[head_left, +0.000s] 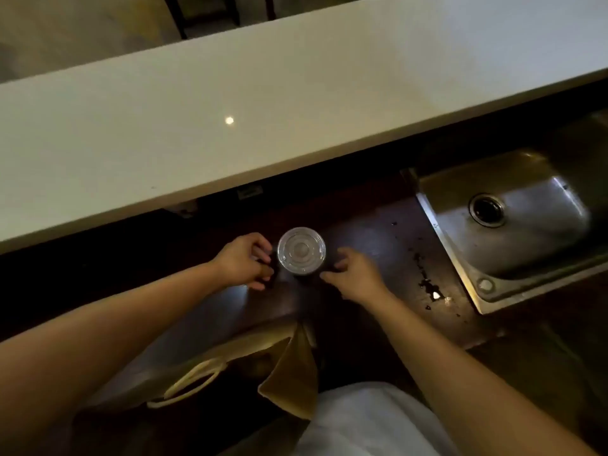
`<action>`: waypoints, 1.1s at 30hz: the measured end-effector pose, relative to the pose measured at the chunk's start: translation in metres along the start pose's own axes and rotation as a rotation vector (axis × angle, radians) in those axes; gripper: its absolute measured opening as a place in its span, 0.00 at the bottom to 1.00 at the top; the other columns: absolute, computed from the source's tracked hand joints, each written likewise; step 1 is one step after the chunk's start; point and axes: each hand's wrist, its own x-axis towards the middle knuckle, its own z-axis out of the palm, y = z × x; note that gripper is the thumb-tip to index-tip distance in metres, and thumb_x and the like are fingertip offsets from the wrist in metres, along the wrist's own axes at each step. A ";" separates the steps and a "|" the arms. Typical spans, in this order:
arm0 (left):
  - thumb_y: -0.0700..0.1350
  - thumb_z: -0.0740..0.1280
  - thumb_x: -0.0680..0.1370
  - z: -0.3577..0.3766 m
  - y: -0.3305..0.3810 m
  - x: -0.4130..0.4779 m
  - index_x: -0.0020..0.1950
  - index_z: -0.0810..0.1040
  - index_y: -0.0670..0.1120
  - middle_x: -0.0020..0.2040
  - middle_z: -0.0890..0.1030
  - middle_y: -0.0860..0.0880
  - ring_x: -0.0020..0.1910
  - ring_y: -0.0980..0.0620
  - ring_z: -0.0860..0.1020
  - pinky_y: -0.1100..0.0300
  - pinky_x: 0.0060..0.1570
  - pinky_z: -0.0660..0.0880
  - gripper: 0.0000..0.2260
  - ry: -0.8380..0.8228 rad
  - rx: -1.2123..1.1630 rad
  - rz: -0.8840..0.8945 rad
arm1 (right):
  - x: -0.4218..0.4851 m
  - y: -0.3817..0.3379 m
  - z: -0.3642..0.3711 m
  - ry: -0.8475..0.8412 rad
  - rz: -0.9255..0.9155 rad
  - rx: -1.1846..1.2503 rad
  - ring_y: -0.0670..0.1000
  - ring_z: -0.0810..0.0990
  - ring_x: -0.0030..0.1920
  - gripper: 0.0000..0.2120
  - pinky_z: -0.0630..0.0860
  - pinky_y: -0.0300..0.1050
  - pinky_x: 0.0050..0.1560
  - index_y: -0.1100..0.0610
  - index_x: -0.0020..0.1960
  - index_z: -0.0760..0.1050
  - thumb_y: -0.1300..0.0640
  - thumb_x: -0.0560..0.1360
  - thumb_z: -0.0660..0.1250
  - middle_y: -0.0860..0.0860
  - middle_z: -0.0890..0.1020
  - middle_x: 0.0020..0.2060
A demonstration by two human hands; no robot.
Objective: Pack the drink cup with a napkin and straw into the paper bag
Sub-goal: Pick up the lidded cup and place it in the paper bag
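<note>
Beside the lidded cup (301, 250), left hand (241, 261) and right hand (357, 274) curl loosely (neither gripping)

Both bare forearms are extended forward, converging toward twelve o'clock. The left hand (245, 260) is held at nine o'clock and the right hand (357, 274) at three, fingers loosely curled inward, neither seen closed on anything.
</note>
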 end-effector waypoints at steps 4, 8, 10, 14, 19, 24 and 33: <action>0.23 0.70 0.72 0.007 0.004 0.007 0.62 0.71 0.47 0.62 0.75 0.41 0.50 0.35 0.82 0.49 0.35 0.85 0.26 -0.010 -0.046 -0.037 | 0.002 0.000 0.004 -0.127 -0.003 0.322 0.57 0.81 0.55 0.34 0.84 0.56 0.38 0.46 0.69 0.68 0.65 0.68 0.76 0.49 0.77 0.60; 0.22 0.68 0.72 0.020 0.004 0.012 0.72 0.68 0.46 0.65 0.76 0.38 0.49 0.38 0.82 0.51 0.34 0.84 0.33 -0.021 -0.136 -0.045 | -0.001 -0.010 0.007 -0.159 -0.054 0.412 0.54 0.78 0.60 0.35 0.84 0.54 0.40 0.47 0.70 0.69 0.65 0.68 0.77 0.48 0.76 0.65; 0.21 0.67 0.73 0.025 0.005 0.013 0.72 0.69 0.46 0.67 0.75 0.37 0.50 0.38 0.82 0.53 0.34 0.84 0.33 -0.040 -0.163 -0.044 | -0.001 -0.013 0.008 -0.173 -0.053 0.437 0.54 0.78 0.60 0.34 0.84 0.53 0.41 0.48 0.70 0.69 0.64 0.68 0.77 0.49 0.76 0.64; 0.23 0.69 0.73 0.029 0.006 0.012 0.71 0.72 0.46 0.68 0.74 0.40 0.57 0.36 0.81 0.55 0.38 0.85 0.31 -0.057 -0.199 -0.030 | -0.003 -0.020 0.008 -0.206 -0.059 0.457 0.53 0.79 0.57 0.28 0.84 0.53 0.43 0.50 0.65 0.71 0.65 0.70 0.76 0.47 0.78 0.60; 0.25 0.69 0.74 0.029 0.004 0.007 0.67 0.74 0.48 0.68 0.74 0.39 0.58 0.37 0.81 0.59 0.36 0.85 0.26 -0.059 -0.202 -0.006 | -0.008 -0.026 0.003 -0.231 -0.088 0.431 0.51 0.81 0.56 0.26 0.84 0.54 0.45 0.50 0.64 0.72 0.64 0.69 0.76 0.47 0.79 0.59; 0.28 0.71 0.74 0.016 0.013 -0.012 0.70 0.73 0.47 0.66 0.77 0.42 0.50 0.48 0.84 0.57 0.38 0.85 0.27 -0.045 -0.140 0.080 | -0.018 -0.042 -0.004 -0.217 -0.175 0.391 0.50 0.80 0.54 0.30 0.84 0.53 0.43 0.51 0.65 0.71 0.63 0.68 0.77 0.48 0.78 0.60; 0.37 0.76 0.73 -0.030 0.054 -0.106 0.63 0.76 0.49 0.54 0.83 0.40 0.48 0.36 0.85 0.43 0.46 0.84 0.20 0.112 0.080 0.388 | -0.053 -0.104 -0.036 -0.263 -0.508 0.332 0.49 0.83 0.54 0.27 0.82 0.50 0.47 0.48 0.61 0.75 0.60 0.66 0.79 0.48 0.83 0.55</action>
